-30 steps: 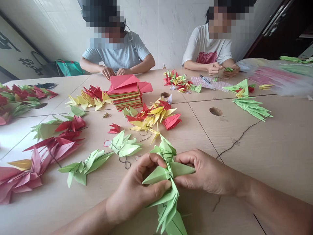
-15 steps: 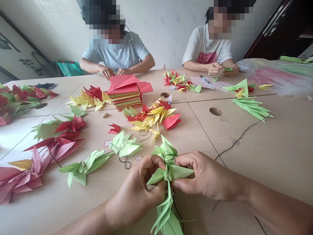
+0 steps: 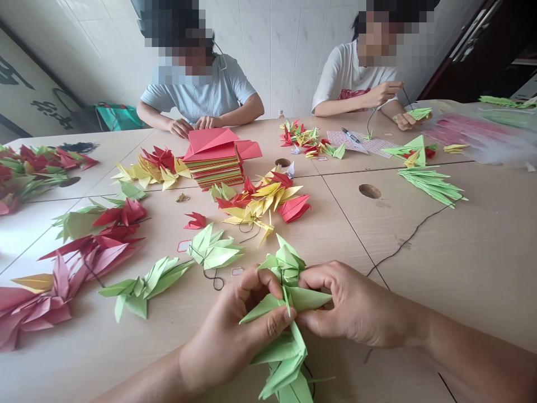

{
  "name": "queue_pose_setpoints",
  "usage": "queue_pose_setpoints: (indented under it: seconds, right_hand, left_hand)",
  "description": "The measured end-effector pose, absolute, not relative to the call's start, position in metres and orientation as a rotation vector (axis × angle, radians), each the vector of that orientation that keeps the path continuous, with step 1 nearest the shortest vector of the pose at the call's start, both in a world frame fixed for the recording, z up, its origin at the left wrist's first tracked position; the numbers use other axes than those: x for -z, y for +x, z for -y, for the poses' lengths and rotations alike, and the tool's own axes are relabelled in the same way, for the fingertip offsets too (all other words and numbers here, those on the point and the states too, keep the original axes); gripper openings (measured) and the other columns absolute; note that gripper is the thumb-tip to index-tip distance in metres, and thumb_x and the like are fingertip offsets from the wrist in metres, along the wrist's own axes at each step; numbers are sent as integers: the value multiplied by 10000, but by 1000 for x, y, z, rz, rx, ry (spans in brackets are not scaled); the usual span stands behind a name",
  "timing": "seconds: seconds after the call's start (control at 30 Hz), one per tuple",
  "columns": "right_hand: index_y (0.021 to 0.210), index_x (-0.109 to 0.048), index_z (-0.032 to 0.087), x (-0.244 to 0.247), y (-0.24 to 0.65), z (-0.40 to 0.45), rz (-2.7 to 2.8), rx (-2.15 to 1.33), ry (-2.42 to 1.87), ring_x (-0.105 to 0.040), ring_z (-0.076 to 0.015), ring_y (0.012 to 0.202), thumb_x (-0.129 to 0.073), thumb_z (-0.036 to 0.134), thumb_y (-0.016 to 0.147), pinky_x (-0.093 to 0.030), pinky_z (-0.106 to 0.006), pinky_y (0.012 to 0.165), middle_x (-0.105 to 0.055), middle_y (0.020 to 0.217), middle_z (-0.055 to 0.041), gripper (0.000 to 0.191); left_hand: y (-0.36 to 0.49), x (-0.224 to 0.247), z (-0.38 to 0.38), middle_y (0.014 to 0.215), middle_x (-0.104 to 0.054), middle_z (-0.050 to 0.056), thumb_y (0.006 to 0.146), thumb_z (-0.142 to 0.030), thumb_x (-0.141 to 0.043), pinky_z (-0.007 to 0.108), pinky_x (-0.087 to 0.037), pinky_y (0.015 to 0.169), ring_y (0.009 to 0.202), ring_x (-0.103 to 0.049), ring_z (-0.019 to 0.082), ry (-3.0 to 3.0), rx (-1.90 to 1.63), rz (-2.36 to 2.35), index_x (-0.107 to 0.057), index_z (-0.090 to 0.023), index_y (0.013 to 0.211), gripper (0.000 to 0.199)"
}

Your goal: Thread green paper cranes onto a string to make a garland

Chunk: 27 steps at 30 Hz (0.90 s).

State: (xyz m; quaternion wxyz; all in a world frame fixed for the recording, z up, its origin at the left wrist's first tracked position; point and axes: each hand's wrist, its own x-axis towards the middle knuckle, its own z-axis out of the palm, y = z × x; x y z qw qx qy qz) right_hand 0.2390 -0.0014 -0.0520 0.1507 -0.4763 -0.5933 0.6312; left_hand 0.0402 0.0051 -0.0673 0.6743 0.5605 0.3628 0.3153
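Observation:
Both hands meet at a light-green origami crane [image 3: 311, 298] near the front of the table. My left hand [image 3: 241, 319] pinches the crane's middle, its thumb pressed on the folds. On the other side my right hand [image 3: 352, 305] grips the right wing between thumb and curled fingers. Just beyond the fingertips sits a bunched green crane [image 3: 287, 263]. More green folded paper [image 3: 289, 364] hangs below, toward me. A dark thread [image 3: 405, 243] runs from behind my right hand to a fan of green folded strips [image 3: 432, 184]; its near end is hidden.
Green cranes [image 3: 145, 285] and pink-red cranes [image 3: 62, 296] lie at left. A stack of coloured paper [image 3: 216, 162] stands mid-table, with yellow and red cranes [image 3: 260, 204] before it. Across the table sit two people; one [image 3: 356, 84] pulls a thread. The table has a round hole [image 3: 370, 191].
My left thumb has moved up and right onto the crane's centre, and the green paper below has shifted. The person at right has raised a hand, drawing a thread upward.

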Motion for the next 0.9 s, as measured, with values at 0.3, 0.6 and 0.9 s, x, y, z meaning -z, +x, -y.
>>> queue_pose_setpoints:
  seconds: [0.3,0.6,0.9]
  right_hand:
    - [652,-413,182,49,238,-1,1669,-1837,-1363,-294,-91,603,-615,232,784,-228,-242,518,-329,651,53,247]
    - [778,-634,134,54,242,-8,1520,-1919,-1197,-443,-141,734,-723,293,753,-344,-256,675,-511,747,6,184]
    - [831,-673,125,57,244,-8,1442,-1943,-1185,-460,-121,720,-761,321,751,-349,-230,652,-541,754,14,229]
  left_hand:
    - [41,68,-3,692,-585,-33,842,-263,-695,174,-469,581,625,-538,82,1158,-703,-812,-530,-180,781,195]
    - [38,73,-9,738,-574,-37,882,-334,-648,194,-512,637,646,-598,87,1114,-697,-820,-572,-186,830,174]
    - [36,73,-9,804,-554,-28,914,-328,-606,163,-420,633,708,-498,86,1288,-757,-867,-569,-204,868,138]
